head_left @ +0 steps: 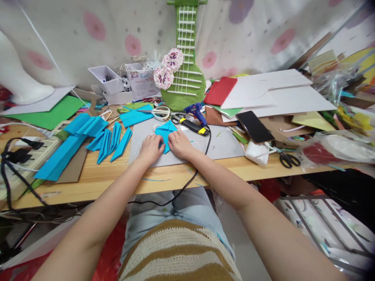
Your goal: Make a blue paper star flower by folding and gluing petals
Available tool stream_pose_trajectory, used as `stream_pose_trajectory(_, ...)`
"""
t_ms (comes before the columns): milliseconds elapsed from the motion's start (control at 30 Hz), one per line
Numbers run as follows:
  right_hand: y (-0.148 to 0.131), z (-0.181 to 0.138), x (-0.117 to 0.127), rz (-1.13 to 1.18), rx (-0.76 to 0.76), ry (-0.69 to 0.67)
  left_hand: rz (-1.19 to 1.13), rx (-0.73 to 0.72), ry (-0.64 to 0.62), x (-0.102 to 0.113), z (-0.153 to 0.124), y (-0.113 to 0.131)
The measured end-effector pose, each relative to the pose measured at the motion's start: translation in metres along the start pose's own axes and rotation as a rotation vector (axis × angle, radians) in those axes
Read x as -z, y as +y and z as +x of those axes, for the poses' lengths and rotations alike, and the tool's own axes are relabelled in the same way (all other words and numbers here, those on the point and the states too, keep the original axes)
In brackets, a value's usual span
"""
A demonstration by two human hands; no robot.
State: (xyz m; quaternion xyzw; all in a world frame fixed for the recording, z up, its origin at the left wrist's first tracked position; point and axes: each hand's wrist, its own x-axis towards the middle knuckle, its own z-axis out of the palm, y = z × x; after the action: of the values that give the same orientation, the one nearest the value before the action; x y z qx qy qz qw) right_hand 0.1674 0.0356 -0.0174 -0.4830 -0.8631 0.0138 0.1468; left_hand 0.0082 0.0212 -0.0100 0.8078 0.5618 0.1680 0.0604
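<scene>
A small piece of folded blue paper lies on the grey mat in front of me, its top edge creased to a point. My left hand holds its left side with the fingers curled. On the right side, my right hand presses and grips the paper, fingers bent; the fingertips are partly hidden. Just beyond the paper are a black and yellow utility knife, scissors with pale handles and a blue glue gun. More folded blue paper strips rest to the left.
A green paper guitar with paper flowers leans at the back. White boxes stand beside it. On the right lie a phone, a white charger and black scissors. A power strip is at the left; the glue gun's cord crosses the mat.
</scene>
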Motion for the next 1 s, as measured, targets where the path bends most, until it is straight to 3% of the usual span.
stream_pose_trajectory(433, 0.000, 0.000, 0.001, -0.010, 0.000, -0.007, -0.087, -0.134, -0.165, 0.013, 0.000, -0.018)
stream_pose_trajectory(1000, -0.004, 0.000, 0.001, -0.068, -0.018, -0.013, -0.082, -0.086, -0.138, 0.004, -0.002, -0.021)
